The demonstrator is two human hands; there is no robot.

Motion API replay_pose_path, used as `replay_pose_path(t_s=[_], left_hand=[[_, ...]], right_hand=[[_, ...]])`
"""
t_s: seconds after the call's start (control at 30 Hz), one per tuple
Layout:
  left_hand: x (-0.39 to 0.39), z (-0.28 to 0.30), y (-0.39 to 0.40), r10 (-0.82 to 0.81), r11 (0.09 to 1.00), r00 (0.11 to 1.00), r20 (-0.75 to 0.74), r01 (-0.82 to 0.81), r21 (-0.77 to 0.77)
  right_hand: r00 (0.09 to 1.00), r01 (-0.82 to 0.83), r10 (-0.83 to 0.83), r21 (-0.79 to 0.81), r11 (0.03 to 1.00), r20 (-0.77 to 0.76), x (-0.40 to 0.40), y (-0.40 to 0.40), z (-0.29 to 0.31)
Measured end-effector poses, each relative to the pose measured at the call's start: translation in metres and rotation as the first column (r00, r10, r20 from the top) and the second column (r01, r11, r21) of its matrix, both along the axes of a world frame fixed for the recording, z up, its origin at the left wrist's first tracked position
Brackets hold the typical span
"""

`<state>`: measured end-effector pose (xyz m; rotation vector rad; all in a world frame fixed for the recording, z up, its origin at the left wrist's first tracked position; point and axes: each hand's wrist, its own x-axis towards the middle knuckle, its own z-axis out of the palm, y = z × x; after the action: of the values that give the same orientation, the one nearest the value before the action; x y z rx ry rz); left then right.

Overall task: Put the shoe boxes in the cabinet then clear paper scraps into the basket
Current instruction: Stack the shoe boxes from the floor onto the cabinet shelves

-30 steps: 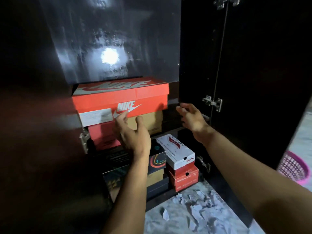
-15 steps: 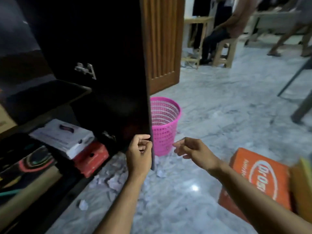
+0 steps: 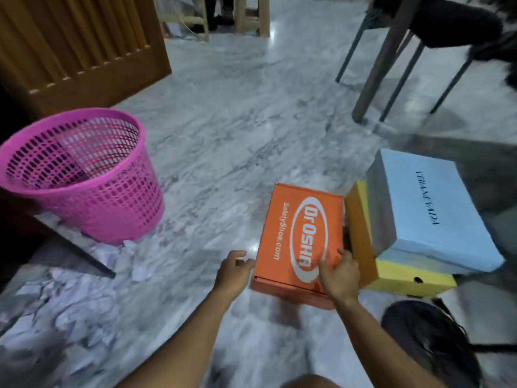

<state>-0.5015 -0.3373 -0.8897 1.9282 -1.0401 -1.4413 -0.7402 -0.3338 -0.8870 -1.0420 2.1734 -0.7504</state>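
An orange shoe box [image 3: 302, 233] printed "DrOSHA" lies flat on the marble floor in front of me. My right hand [image 3: 340, 273] is on its near right corner, thumb on the lid and fingers bent over the right edge. At the near left corner of the box is my left hand [image 3: 235, 271], its loosely bent fingers just touching the side. To the right, a light blue shoe box [image 3: 436, 208] sits on a yellow shoe box [image 3: 405, 278]. The pink mesh basket [image 3: 112, 208] stands at the left. White paper scraps [image 3: 70, 303] litter the floor below it.
The dark cabinet door's lower edge [image 3: 72, 249] runs along the left beside the basket. A wooden slatted panel [image 3: 78, 46] stands at the back left. Chair legs [image 3: 391, 57] rise at the back right, and a dark object [image 3: 433, 345] lies at the near right.
My view swung from the cabinet shelves, past its door, down to the floor. Both hands left the cabinet and came down onto the orange shoe box.
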Motion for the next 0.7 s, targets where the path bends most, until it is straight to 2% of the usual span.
replay_pose_path(t_s=[0.1,0.2,0.27,0.4,0.5,0.6,0.7], left_hand=[[-0.021,-0.027,-0.011,-0.022,0.994,0.999,-0.036,0.026,0.105],[-0.027,-0.049,-0.010,-0.061,0.980,0.994,-0.094,0.077,0.185],[-0.023,-0.061,-0.004,-0.087,0.984,0.991,-0.098,0.101,0.147],[-0.006,-0.070,0.013,0.055,0.999,0.993,-0.108,-0.054,0.010],[0.016,-0.057,0.021,0.252,0.967,0.934,-0.252,-0.250,0.039],[0.047,-0.037,0.035,0.316,0.948,0.895,-0.314,-0.311,0.068],[0.081,-0.021,0.061,0.329,0.942,0.892,-0.309,-0.331,0.046]], right_hand=[[0.996,0.006,-0.015,0.103,0.995,0.087,-0.017,0.009,-0.030],[0.984,0.014,-0.038,0.134,0.991,0.175,-0.023,0.018,-0.053],[0.982,0.016,-0.038,0.121,0.993,0.186,-0.025,0.024,-0.065],[0.967,0.081,-0.105,0.113,0.990,0.231,-0.016,0.032,-0.061],[0.944,0.055,-0.078,0.081,0.995,0.320,-0.003,0.038,-0.049],[0.887,-0.030,0.011,0.033,0.999,0.462,0.007,0.033,-0.035],[0.796,-0.098,0.033,0.075,0.992,0.605,0.021,0.002,-0.023]])
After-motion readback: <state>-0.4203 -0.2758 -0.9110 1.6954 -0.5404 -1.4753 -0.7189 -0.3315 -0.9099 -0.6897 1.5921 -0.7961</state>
